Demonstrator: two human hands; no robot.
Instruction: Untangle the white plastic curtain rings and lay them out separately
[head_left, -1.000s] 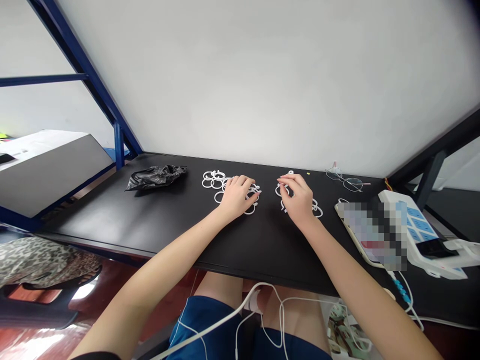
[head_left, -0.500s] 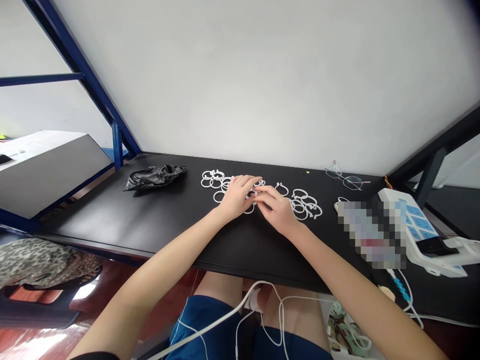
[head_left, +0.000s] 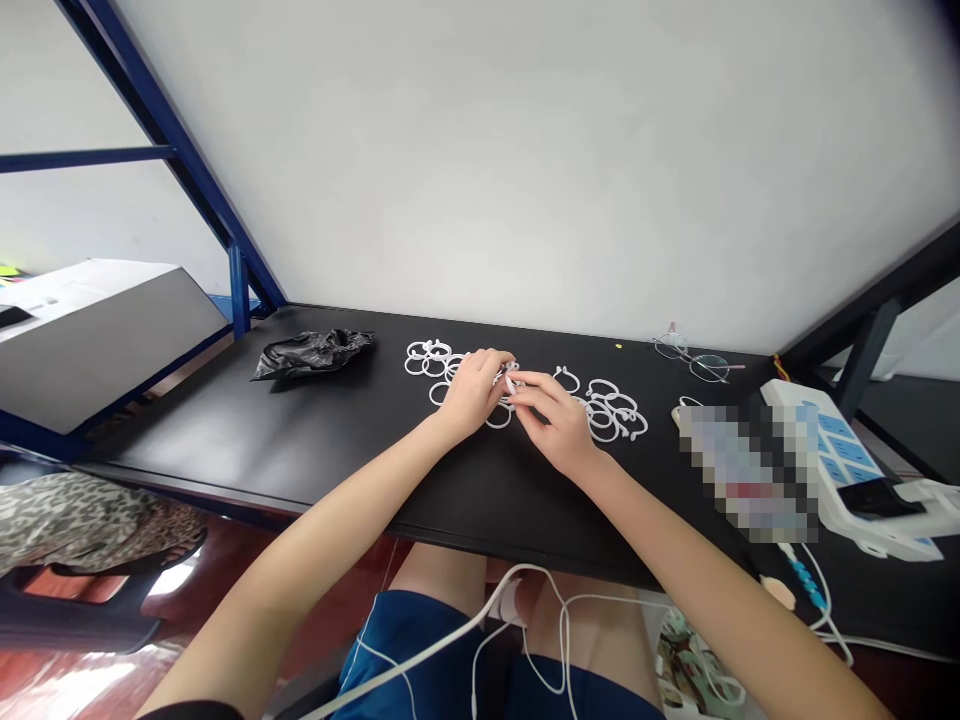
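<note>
Above the middle of the black desk (head_left: 300, 450), my left hand (head_left: 472, 392) and my right hand (head_left: 556, 418) meet with fingers pinched. Between their fingertips is a small white plastic ring (head_left: 511, 384) with a knobbed end, mostly hidden by the fingers. Several similar white open rings (head_left: 428, 357) lie in an overlapping cluster to the left of and behind my left hand. Beyond my right hand lies another cluster of white rings (head_left: 615, 412). One more ring (head_left: 498, 420) rests on the desk below my hands, partly covered.
A crumpled black plastic bag (head_left: 315, 354) lies on the left. Eyeglasses (head_left: 709, 368), a blurred-out phone (head_left: 739, 470) and a white power strip (head_left: 840, 450) are on the right. A white cable (head_left: 420, 655) hangs across my lap. A wall rises behind the desk.
My fingertips have parted slightly, so more of the white ring between them shows. Both hands stay in almost the same place, and the view has shifted a little.
</note>
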